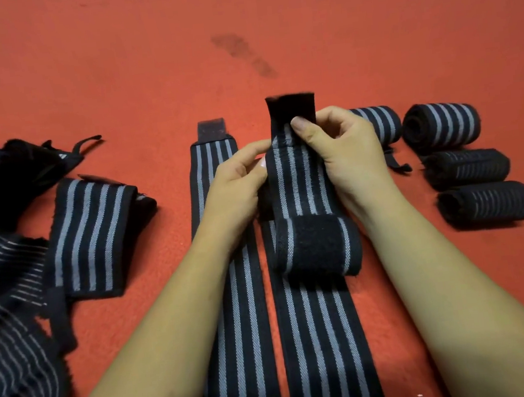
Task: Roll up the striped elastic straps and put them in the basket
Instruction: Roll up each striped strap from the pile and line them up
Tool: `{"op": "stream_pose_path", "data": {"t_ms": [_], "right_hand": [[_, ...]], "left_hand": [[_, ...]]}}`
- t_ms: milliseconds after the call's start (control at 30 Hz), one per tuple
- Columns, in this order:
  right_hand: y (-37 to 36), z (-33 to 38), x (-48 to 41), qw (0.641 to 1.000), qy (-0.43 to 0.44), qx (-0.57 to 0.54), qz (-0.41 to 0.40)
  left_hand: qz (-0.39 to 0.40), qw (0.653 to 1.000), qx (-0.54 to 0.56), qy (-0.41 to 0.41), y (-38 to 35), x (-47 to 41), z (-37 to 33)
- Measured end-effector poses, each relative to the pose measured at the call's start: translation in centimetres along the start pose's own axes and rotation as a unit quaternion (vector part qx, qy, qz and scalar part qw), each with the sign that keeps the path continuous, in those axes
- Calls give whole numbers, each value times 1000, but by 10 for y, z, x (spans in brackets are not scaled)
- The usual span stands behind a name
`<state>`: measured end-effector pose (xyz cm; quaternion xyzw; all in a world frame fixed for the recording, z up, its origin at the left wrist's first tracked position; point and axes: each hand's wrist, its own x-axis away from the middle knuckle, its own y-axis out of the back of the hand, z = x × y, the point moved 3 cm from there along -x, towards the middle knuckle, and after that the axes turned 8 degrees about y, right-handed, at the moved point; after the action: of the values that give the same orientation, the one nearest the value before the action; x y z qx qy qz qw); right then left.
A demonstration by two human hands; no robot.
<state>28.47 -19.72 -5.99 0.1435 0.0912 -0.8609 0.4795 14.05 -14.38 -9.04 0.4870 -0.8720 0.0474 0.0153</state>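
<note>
Progress looks partial: four rolled straps [440, 124] lie at the right of the frame, left hand [236, 184] and right hand [342, 147] both pinch the upper end of the centre strap [297, 181], a flat strap [234, 314] and a left-side heap [10, 338] wait, and no basket shows

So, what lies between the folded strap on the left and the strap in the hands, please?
An unrolled striped strap lies flat there, in the head view.
</note>
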Motion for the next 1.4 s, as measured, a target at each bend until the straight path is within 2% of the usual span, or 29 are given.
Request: {"op": "stream_pose_path", "data": {"t_ms": [167, 367, 533, 667, 733, 867, 1000, 1133, 1267, 1400], "right_hand": [[-1, -5, 1, 1000, -5, 5, -21], [-3, -3, 4, 999, -23, -48, 13], [-1, -10, 3, 998, -45, -38, 1], [-3, -11, 3, 998, -40, -52, 1], [-5, -13, 3, 997, -31, -64, -5], [-12, -10, 4, 980, -53, -192, -10], [-9, -6, 5, 979, -60, -192, 14], [-9, -4, 3, 980, -33, -197, 7], [-7, -1, 0, 983, 42, -178, -7], [-8, 2, 0, 982, 88, -166, 10]], "left_hand": [[-12, 999, 36, 2, -3, 3, -3], [-48, 997, 57, 10, -2, 1, 0], [-9, 998, 62, -3, -5, 4, -2], [-18, 997, 75, -22, -2, 3, -5], [-30, 997, 40, -51, -3, 5, -7], [-42, 990, -51, -128, -3, 8, -9], [-26, 987, -68, -144, -3, 8, -11], [-27, 990, -76, -115, -6, 11, -11], [1, 987, -152, -60, -10, 9, -5], [-16, 998, -35, -46, -3, 4, -8]]}}
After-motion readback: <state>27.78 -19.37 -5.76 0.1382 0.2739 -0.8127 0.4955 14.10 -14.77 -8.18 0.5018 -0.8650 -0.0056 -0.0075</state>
